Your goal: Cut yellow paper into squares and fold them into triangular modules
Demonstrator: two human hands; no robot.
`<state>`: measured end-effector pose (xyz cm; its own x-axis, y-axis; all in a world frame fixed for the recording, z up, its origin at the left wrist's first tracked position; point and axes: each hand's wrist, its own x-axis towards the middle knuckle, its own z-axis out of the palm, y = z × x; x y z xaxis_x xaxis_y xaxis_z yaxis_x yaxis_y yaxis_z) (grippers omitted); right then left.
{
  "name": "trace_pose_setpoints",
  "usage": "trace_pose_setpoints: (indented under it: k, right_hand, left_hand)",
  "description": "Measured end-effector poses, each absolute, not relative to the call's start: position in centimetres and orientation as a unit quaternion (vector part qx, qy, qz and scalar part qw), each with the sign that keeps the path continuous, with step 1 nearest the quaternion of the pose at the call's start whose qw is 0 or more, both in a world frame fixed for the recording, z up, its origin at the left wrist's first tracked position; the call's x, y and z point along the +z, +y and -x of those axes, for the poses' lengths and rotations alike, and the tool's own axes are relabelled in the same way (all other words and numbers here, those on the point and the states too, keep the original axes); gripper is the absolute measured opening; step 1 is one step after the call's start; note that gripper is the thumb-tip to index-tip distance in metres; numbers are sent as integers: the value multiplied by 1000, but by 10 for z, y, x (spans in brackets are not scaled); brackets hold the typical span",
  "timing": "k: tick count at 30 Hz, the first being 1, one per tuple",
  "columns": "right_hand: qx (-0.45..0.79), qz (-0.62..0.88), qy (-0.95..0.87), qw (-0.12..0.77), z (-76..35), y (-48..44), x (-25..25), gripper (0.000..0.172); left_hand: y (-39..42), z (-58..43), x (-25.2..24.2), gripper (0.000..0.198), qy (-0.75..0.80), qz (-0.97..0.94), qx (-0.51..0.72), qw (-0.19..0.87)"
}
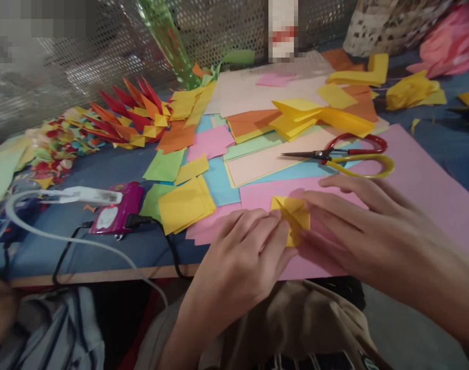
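Observation:
A small folded yellow paper piece [292, 216] lies on a pink sheet [423, 190] near the table's front edge. My left hand [242, 252] presses on its left side with fingertips together. My right hand [354, 226] holds down its right side, fingers laid over the fold. Both hands pinch or press the same paper between them.
Scissors with red and yellow handles [346, 153] lie just beyond my hands. Stacks of coloured paper squares [186, 203] cover the blue table. A red and orange folded paper model [130, 115] stands at the left. A pink device [116, 211] with cables sits by the front edge.

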<state>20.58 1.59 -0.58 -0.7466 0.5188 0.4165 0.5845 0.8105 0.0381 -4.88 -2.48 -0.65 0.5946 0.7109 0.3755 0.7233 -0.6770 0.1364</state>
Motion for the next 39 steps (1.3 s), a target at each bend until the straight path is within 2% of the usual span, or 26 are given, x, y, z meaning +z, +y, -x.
trace_pose_setpoints:
  k: [4, 10, 14, 21, 27, 31, 34, 36, 39]
  right_hand:
    - [-29, 287, -933, 218, -207, 6, -14, 23]
    - [4, 250, -935, 249, -218, -3, -27, 26]
    - [29, 267, -925, 270, -224, -8, -32, 30]
    - [10, 229, -942, 243, -228, -10, -39, 43]
    - [33, 251, -938, 237, -226, -15, -39, 37]
    - [41, 256, -933, 248, -223, -17, -37, 32]
    - [30, 262, -928, 263, -219, -16, -35, 23]
    - [35, 267, -924, 270, -216, -15, -34, 20]
    - [52, 280, -921, 266, -214, -13, -31, 21]
  left_hand:
    - [-21, 46, -7, 17, -388, 896, -210, 49]
    - [-18, 46, -10, 13, -434, 863, -249, -75]
    - [-17, 39, -12, 7, -482, 818, -291, -120]
    - [-14, 29, -14, 4, -514, 786, -311, -141]
    - [-12, 26, -9, 4, -532, 773, -304, -167]
    - [-17, 31, -7, 2, -497, 820, -265, -106]
    - [-25, 40, -8, 17, -428, 872, -236, -20]
    - [-30, 46, -9, 27, -414, 883, -224, -3]
    - [-35, 53, -8, 31, -423, 887, -184, -3]
